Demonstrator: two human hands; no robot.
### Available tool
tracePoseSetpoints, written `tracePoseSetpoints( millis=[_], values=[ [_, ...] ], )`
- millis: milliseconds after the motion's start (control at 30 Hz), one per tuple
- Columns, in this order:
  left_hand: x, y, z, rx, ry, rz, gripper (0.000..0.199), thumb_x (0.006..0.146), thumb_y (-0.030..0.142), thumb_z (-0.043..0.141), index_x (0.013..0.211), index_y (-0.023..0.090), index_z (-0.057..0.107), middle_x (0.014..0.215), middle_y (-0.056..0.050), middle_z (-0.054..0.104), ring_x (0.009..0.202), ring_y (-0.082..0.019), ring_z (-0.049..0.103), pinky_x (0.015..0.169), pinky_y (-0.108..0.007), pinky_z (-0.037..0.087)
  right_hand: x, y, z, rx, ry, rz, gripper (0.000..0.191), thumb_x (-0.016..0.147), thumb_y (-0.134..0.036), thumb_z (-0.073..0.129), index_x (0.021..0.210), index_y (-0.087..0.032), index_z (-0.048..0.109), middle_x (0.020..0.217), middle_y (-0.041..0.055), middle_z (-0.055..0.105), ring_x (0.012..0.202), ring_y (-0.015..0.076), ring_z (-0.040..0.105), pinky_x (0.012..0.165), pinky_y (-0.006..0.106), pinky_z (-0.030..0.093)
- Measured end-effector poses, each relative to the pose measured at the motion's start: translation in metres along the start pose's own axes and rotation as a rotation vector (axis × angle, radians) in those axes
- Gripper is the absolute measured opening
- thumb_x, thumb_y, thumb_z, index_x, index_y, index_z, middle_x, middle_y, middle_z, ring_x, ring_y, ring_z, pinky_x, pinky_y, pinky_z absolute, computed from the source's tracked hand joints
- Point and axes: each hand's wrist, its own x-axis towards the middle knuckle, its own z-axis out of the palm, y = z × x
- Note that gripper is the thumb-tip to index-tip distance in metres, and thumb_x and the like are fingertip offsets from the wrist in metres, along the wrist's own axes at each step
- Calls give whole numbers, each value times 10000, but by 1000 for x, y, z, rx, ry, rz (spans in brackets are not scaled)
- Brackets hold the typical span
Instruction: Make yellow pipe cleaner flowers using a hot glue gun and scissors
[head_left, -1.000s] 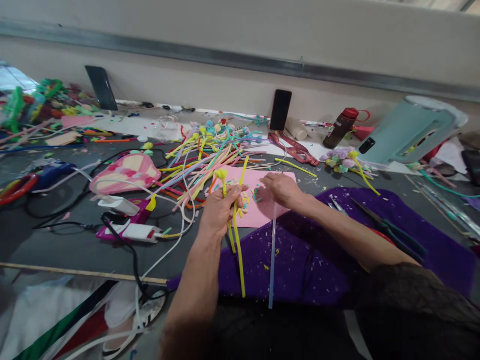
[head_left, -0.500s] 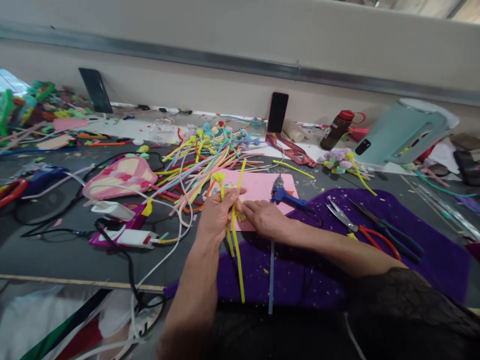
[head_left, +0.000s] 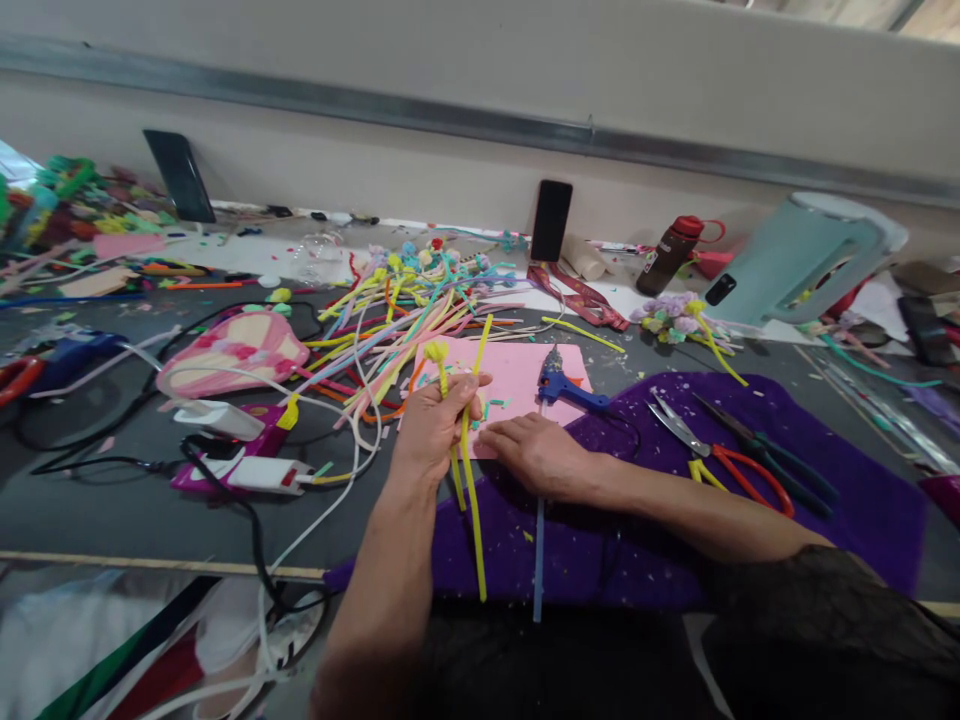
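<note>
My left hand (head_left: 435, 420) is closed around yellow pipe cleaners. One is a twisted yellow stem with a bunched, looped head (head_left: 436, 351) above my fingers; a longer straight yellow pipe cleaner (head_left: 474, 510) crosses it and hangs below my hand. To the right, my right hand (head_left: 538, 452) rests low over the pink sheet (head_left: 517, 380), palm down with fingers stretched out, apart from the yellow stems. I see nothing in it, though its thumb is hidden. Just beyond it lies a blue glue gun (head_left: 562, 385), whose long translucent glue stick (head_left: 539, 560) passes under my right hand.
Scissors (head_left: 694, 435) and pliers (head_left: 772, 455) lie on a purple cloth (head_left: 645, 560) at right. A heap of colourful pipe cleaners (head_left: 409, 310) spreads behind. Left are a pink padded piece (head_left: 232, 350), a power strip (head_left: 247, 455) and cables. A bottle (head_left: 670, 255) and kettle (head_left: 802, 260) stand behind.
My right hand has drawn down and slightly away from my left hand, uncovering small scraps on the pink sheet. My left hand keeps its hold on the yellow pipe cleaners.
</note>
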Motion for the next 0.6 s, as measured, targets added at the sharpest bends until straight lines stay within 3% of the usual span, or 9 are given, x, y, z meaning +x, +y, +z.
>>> tracePoseSetpoints(
  millis=[133,267,467,600],
  values=[
    [-1,1,1,-28,-6,3,249,695,325,623,823,116,666,477,41,507,300,-8,280,300,-176,165,-22,41,-9,-82,100,292,307,903,-247,358,1160,-145,490,1117,112,564,995,217,505,820,330,369],
    [-2,3,3,-39,-8,-3,222,686,305,630,794,116,672,476,35,511,303,-7,285,293,-175,143,-36,72,-13,-173,25,574,328,836,-313,478,1119,-151,517,1024,123,576,954,257,499,818,356,360],
    [0,0,1,-15,-9,-7,239,691,323,632,803,116,670,482,37,500,307,-3,271,292,-167,164,-36,87,-4,-116,15,590,312,818,-309,493,1084,-151,537,1018,114,560,942,239,500,812,328,371],
    [1,-1,1,-6,-11,-12,245,698,336,627,804,119,666,493,37,502,311,-1,267,291,-162,161,-44,99,-10,-53,74,568,312,852,-293,451,1127,-153,496,1014,85,548,938,196,513,807,286,398]
  ],
)
